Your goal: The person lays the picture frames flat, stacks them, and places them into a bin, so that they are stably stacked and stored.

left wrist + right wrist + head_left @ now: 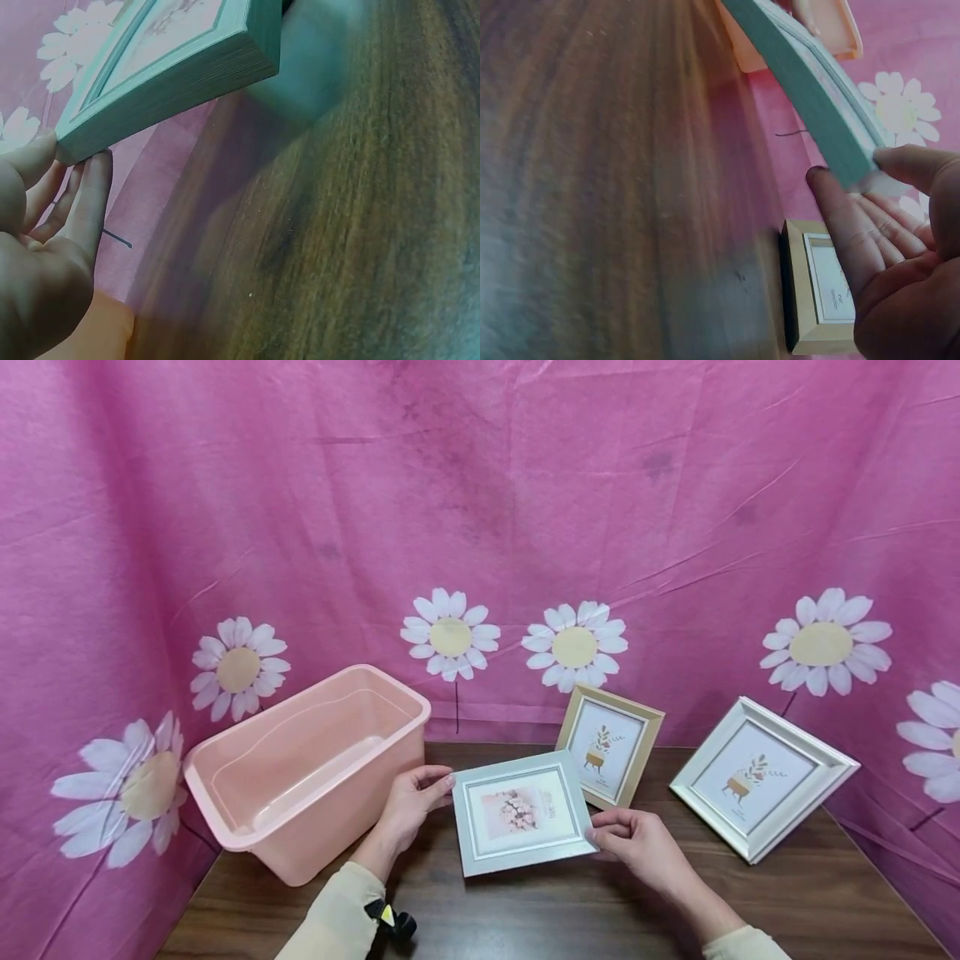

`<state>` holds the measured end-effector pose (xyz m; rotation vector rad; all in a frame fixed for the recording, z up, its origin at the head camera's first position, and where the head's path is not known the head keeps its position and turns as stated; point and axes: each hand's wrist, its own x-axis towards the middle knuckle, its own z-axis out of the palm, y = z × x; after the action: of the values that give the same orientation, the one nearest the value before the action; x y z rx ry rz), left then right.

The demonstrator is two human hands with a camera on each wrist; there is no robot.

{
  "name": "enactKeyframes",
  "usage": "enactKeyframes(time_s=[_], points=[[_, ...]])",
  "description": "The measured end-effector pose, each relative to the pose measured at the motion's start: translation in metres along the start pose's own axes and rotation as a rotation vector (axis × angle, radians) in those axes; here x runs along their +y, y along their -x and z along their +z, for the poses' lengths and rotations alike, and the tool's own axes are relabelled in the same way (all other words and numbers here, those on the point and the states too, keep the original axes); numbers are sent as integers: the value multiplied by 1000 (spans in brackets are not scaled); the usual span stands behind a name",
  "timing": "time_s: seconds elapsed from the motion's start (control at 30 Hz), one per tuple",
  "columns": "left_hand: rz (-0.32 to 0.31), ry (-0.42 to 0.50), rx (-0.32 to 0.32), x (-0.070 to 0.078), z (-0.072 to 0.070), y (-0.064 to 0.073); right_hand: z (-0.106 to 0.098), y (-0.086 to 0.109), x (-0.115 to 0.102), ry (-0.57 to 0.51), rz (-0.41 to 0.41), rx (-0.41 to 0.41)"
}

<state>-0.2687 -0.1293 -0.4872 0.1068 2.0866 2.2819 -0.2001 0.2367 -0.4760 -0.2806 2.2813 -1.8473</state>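
Note:
A pale grey-green picture frame [462, 835] with a pink blossom print is held between both hands above the table. My left hand [408, 806] pinches its left edge; in the left wrist view the thumb lies on the front and the fingers [94, 187] go behind. At the opposite edge, my right hand [637, 843] grips the lower right corner, thumb in front, fingers beneath. The right wrist view shows the picture frame's side [810, 105] tilted over the wooden table [615, 187].
On the left stands a pink plastic bin [337, 810] with nothing visible inside. Behind the held frame a gold picture frame [637, 760] stands tilted, and a silver-white picture frame [802, 810] stands at the right. A pink daisy-patterned cloth [480, 510] hangs behind the table.

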Motion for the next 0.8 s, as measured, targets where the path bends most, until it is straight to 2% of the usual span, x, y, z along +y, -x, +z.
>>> enactKeyframes(time_s=[0.53,0.8], points=[[-12,-87,-9,-4,3,-3,9,11,17,8,35,-95],[-25,-128,-7,-6,2,-2,13,14,17,55,33,-63]])
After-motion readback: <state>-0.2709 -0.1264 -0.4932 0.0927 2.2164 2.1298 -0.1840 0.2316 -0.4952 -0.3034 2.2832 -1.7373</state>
